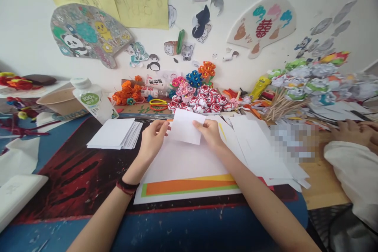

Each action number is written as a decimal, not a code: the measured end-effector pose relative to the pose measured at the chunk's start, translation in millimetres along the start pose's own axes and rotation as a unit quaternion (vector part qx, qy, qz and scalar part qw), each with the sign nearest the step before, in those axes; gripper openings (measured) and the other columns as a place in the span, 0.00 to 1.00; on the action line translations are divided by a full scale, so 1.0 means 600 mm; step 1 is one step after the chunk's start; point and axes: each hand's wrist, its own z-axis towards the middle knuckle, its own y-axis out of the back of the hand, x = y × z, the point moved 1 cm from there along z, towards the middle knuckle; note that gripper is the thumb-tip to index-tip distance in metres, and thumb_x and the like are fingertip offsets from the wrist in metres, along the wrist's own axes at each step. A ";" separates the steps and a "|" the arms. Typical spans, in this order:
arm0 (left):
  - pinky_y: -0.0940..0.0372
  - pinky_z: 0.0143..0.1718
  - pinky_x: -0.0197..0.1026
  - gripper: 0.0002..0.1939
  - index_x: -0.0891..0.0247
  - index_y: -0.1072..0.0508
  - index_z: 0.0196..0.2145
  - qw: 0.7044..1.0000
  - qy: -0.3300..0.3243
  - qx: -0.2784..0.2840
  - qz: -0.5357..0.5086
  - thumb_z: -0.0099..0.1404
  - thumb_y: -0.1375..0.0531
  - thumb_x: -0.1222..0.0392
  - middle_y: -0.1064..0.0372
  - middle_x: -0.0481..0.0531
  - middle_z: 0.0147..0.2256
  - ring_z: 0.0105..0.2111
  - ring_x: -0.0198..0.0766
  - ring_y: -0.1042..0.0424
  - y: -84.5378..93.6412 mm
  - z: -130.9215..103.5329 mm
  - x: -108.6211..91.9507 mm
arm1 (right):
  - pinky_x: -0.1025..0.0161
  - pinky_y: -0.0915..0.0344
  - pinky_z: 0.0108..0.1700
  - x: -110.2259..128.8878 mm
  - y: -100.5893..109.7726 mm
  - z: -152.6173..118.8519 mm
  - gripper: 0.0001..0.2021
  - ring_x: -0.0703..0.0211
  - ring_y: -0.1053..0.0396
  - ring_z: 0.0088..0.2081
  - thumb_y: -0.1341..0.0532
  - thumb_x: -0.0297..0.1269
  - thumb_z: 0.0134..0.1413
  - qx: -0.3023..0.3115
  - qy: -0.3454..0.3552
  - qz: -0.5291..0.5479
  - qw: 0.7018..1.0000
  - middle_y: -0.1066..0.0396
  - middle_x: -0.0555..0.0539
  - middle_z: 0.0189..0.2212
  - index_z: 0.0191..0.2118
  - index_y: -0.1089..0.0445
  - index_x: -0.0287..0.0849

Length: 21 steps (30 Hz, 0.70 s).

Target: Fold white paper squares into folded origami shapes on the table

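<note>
A small white paper square (pixel 186 128) is held up over a stack of large sheets (pixel 191 165), white on top with orange, yellow and green edges showing below. My right hand (pixel 209 130) pinches its right side, thumb on the front. My left hand (pixel 154 136) is just left of the square, fingers curled together near its left edge; whether anything is between them is too small to tell. A pile of white squares (pixel 113 134) lies left of my left hand on the dark red mat (pixel 73 177).
A white bottle (pixel 93 100) and a paper bowl (pixel 60 100) stand at the back left. Paper flowers (pixel 203 100) line the wall. White sheets (pixel 260 149) lie to the right, near flowers on sticks (pixel 286 104). Another person's hands (pixel 351 132) rest at the far right.
</note>
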 end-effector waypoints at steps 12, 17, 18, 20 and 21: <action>0.44 0.28 0.35 0.14 0.64 0.27 0.30 0.981 -0.078 0.112 0.139 0.65 0.47 0.53 0.30 0.48 0.25 0.26 0.34 0.35 0.011 -0.004 -0.016 | 0.63 0.34 0.39 0.058 0.010 -0.020 0.21 0.60 0.29 0.35 0.37 0.48 0.53 0.326 -0.082 0.013 0.942 0.25 0.45 0.39 0.48 0.27 0.40; 0.46 0.28 0.34 0.14 0.63 0.25 0.30 0.967 -0.100 0.185 0.143 0.65 0.47 0.55 0.29 0.47 0.25 0.25 0.33 0.37 -0.013 -0.025 -0.039 | 0.66 0.38 0.33 0.043 -0.018 -0.031 0.15 0.62 0.32 0.31 0.36 0.47 0.52 0.270 -0.029 -0.024 0.962 0.29 0.49 0.29 0.37 0.27 0.40; 0.46 0.27 0.34 0.14 0.63 0.25 0.30 0.968 -0.093 0.184 0.140 0.65 0.46 0.55 0.30 0.47 0.25 0.24 0.32 0.38 -0.016 -0.027 -0.039 | 0.66 0.40 0.31 0.040 -0.022 -0.032 0.14 0.63 0.33 0.30 0.36 0.47 0.51 0.265 -0.017 -0.034 0.963 0.30 0.50 0.27 0.36 0.28 0.40; 0.46 0.26 0.34 0.12 0.63 0.25 0.32 0.974 -0.070 0.174 0.129 0.64 0.45 0.54 0.30 0.46 0.24 0.23 0.32 0.37 -0.019 -0.029 -0.037 | 0.67 0.41 0.30 0.036 -0.024 -0.034 0.14 0.63 0.34 0.28 0.34 0.47 0.49 0.253 -0.009 -0.041 0.967 0.31 0.51 0.25 0.34 0.29 0.40; 0.45 0.26 0.34 0.11 0.63 0.26 0.32 0.977 -0.058 0.169 0.120 0.63 0.44 0.54 0.30 0.46 0.24 0.23 0.32 0.37 -0.020 -0.029 -0.035 | 0.66 0.41 0.31 0.036 -0.024 -0.033 0.14 0.63 0.34 0.28 0.34 0.47 0.48 0.247 -0.011 -0.039 0.968 0.31 0.51 0.25 0.33 0.30 0.40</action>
